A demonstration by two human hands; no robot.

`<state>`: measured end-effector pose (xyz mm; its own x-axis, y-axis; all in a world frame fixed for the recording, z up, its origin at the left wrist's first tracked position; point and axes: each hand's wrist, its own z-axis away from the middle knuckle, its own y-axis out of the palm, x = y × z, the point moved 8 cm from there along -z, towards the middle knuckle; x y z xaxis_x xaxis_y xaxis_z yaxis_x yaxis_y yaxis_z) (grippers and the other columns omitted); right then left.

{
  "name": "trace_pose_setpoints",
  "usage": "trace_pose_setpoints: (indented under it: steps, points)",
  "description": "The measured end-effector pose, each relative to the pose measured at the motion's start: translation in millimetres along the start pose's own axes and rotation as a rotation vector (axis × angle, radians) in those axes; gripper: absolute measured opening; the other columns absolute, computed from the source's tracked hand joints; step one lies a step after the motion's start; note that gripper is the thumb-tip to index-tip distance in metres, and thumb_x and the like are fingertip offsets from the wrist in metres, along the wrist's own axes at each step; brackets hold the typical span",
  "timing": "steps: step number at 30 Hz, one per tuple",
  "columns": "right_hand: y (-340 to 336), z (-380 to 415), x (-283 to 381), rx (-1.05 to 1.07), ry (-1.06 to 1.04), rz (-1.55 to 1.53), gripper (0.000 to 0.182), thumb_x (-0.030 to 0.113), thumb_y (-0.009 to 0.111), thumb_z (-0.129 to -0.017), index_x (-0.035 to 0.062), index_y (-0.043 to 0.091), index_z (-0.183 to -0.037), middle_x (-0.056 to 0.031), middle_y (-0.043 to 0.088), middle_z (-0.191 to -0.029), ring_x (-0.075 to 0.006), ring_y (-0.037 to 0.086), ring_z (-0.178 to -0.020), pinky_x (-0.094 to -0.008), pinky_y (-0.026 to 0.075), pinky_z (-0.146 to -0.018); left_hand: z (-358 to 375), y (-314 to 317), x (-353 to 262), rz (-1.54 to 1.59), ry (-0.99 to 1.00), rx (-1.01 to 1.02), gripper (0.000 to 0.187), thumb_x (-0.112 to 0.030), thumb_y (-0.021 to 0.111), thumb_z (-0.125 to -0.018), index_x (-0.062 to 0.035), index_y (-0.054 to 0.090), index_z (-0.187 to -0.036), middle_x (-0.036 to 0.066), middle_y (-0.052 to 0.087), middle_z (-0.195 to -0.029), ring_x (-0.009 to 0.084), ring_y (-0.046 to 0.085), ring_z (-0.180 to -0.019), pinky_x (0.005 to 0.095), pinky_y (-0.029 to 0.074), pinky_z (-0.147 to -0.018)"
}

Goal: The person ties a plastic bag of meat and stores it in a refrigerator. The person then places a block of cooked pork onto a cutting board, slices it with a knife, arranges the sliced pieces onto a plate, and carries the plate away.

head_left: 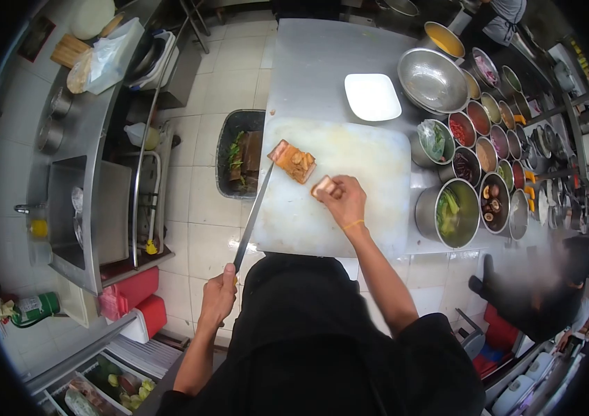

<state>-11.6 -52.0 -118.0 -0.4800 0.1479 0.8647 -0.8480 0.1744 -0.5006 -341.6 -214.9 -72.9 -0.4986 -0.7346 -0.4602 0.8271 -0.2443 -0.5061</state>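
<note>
A long knife (254, 216) has its handle in my left hand (219, 298), with fingers wrapped round it, in front of the cutting board's near left corner. The blade points up to the left edge of a browned slab of meat (293, 161) on the white cutting board (378, 208). Smaller bits lie on top of the slab. Just right of and below it, my right hand (344, 201) pinches a pale piece of meat (323, 186) between thumb and fingers, low over the board. That piece is apart from the slab.
A white square plate (373, 97) and a large metal bowl (434, 80) stand behind the board. Metal pots of ingredients (457, 213) line the right side. A dark bin (224, 156) stands left of the table. Other people are at the right.
</note>
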Motion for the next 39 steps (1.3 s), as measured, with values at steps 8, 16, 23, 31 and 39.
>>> trace_pose_setpoints:
  steps: [8,16,23,31,39]
  points:
    - [-29,11,19,0.083,-0.410,0.289,0.067,0.010,0.076,-0.055,0.0074,0.055,-0.119,-0.0131,0.052,-0.126,-0.0357,0.048,-0.110,-0.0434,0.041,-0.093,-6,26,-16,-0.155,0.213,0.078,0.070,-0.056,0.036,-0.097,0.0060,0.062,-0.078,0.023,0.063,-0.071,0.0387,0.062,-0.072,0.0449,0.047,-0.071]
    - [-58,52,-9,-0.239,-0.135,0.366,0.060,0.021,0.077,-0.058,0.0058,0.056,-0.112,-0.0147,0.056,-0.109,-0.0336,0.051,-0.102,-0.0434,0.042,-0.090,-9,74,-74,-0.300,0.304,0.204,0.070,-0.056,0.034,-0.099,0.0063,0.063,-0.083,0.030,0.063,-0.081,0.0469,0.061,-0.084,0.0483,0.046,-0.079]
    - [-52,58,-28,-0.272,-0.199,0.179,0.054,0.016,0.076,-0.060,0.0039,0.055,-0.108,-0.0156,0.057,-0.104,-0.0343,0.052,-0.097,-0.0421,0.045,-0.085,-11,105,-95,-0.425,0.356,0.261,0.069,-0.053,0.032,-0.100,0.0069,0.062,-0.083,0.035,0.061,-0.083,0.0528,0.058,-0.088,0.0531,0.044,-0.081]
    - [-60,58,-17,-0.316,-0.254,0.092,0.051,0.011,0.074,-0.059,0.0032,0.055,-0.105,-0.0157,0.057,-0.101,-0.0354,0.052,-0.093,-0.0416,0.045,-0.083,-12,108,-102,-0.518,0.360,0.233,0.067,-0.053,0.034,-0.099,0.0063,0.061,-0.083,0.036,0.060,-0.083,0.0541,0.057,-0.088,0.0546,0.044,-0.080]
    - [-58,55,-24,-0.285,-0.258,0.059,0.050,0.010,0.073,-0.059,0.0028,0.056,-0.105,-0.0156,0.058,-0.100,-0.0355,0.052,-0.093,-0.0413,0.046,-0.082,-12,106,-107,-0.553,0.386,0.218,0.067,-0.052,0.033,-0.100,0.0066,0.060,-0.082,0.036,0.060,-0.081,0.0547,0.057,-0.086,0.0558,0.044,-0.079]
